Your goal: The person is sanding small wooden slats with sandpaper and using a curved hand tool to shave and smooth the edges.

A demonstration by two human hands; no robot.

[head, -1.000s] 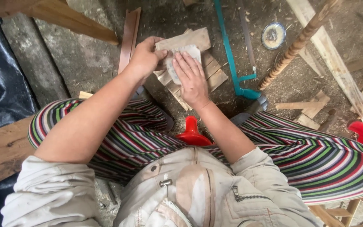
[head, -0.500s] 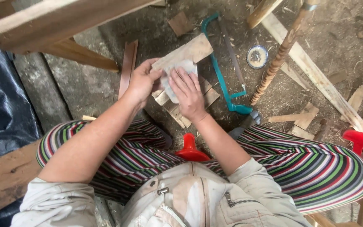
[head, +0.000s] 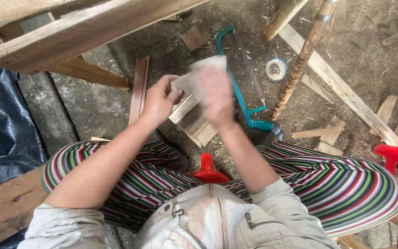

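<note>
Big timber beam (head: 77, 32) slanting across the top from nine towards one o'clock. Striped trousers (head: 328, 184) spread wide at the bottom. Teal hacksaw (head: 242, 83) lying on the dirt at one o'clock of the hands. Small wooden block (head: 190, 110) dead centre, gripped at its nine o'clock edge by the left hand (head: 159, 99). Right hand (head: 216, 94), blurred, pressed flat over a pale sheet (head: 210, 62) on the block's top.

Pale zipped vest, rolled sleeves, multicoloured striped trousers, bare forearms
</note>
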